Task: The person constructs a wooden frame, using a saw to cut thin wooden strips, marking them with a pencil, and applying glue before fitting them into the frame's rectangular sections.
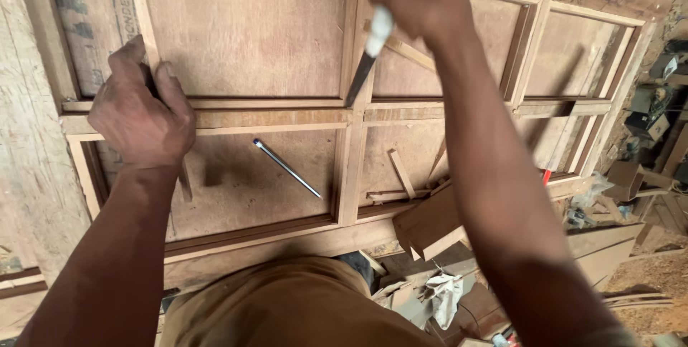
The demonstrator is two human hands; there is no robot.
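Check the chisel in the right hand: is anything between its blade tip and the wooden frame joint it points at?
Nothing visible. The right hand holds the white-handled chisel with its dark blade angled down at the door frame, near where the rails cross. The pen lies on the lower panel, off to the side; the left hand grips a moulding strip further left.

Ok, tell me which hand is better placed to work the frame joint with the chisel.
Right, probably. The right hand already grips the white-handled chisel, its dark blade tip at the joint of the brown wooden panelled door frame. The left hand rests on a thin wooden strip, away from the joint.
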